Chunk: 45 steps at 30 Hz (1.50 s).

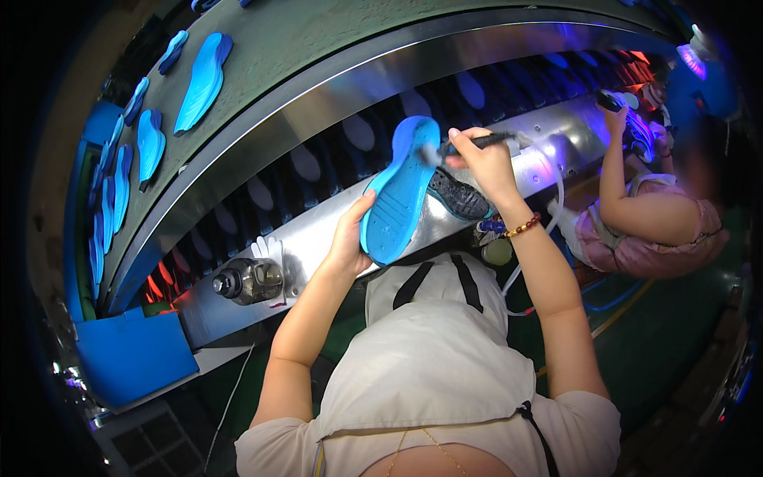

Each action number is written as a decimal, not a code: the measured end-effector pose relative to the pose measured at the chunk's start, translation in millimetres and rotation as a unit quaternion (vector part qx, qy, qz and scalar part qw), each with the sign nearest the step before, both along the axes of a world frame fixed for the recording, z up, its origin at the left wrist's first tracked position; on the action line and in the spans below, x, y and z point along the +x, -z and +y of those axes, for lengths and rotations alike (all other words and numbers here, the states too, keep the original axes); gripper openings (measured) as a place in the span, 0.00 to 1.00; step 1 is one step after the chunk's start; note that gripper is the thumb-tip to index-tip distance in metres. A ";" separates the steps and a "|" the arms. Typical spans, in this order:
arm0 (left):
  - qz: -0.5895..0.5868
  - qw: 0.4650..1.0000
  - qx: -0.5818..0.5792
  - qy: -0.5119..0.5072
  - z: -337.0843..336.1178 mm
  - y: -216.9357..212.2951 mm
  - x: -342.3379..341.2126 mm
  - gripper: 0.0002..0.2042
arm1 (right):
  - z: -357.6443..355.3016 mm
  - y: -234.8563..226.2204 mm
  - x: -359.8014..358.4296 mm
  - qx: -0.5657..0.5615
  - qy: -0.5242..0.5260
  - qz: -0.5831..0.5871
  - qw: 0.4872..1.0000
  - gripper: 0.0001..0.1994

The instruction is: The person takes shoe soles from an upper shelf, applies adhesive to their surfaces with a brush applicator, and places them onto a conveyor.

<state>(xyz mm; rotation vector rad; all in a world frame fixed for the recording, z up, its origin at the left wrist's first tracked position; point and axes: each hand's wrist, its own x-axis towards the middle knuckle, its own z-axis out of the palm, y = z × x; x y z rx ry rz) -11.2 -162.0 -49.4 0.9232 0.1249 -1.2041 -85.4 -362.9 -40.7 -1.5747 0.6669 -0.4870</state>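
The bright blue foam shoe sole [393, 207] sits tilted at 12 o'clock from the wearer's lap, its edge between the left hand's [350, 234] thumb and fingers; the right hand [486, 163] pinches a slim black-handled brush [487, 141], its blurred tip at or just over the sole's 1 o'clock part; work on this sole seems under way, though how much is done or left cannot be told. Counted: one held sole; one brush; one black textured sole [457, 196] at 3 o'clock; at least eight blue soles [205, 83] on the green belt [342, 48], at 9 to 10 o'clock.
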 end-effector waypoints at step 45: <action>-0.613 0.660 -0.027 -0.434 -111.9 -58.2 110.0 0.10 | -2.3 59.4 -128.8 0.383 0.090 -0.249 0.885 0.10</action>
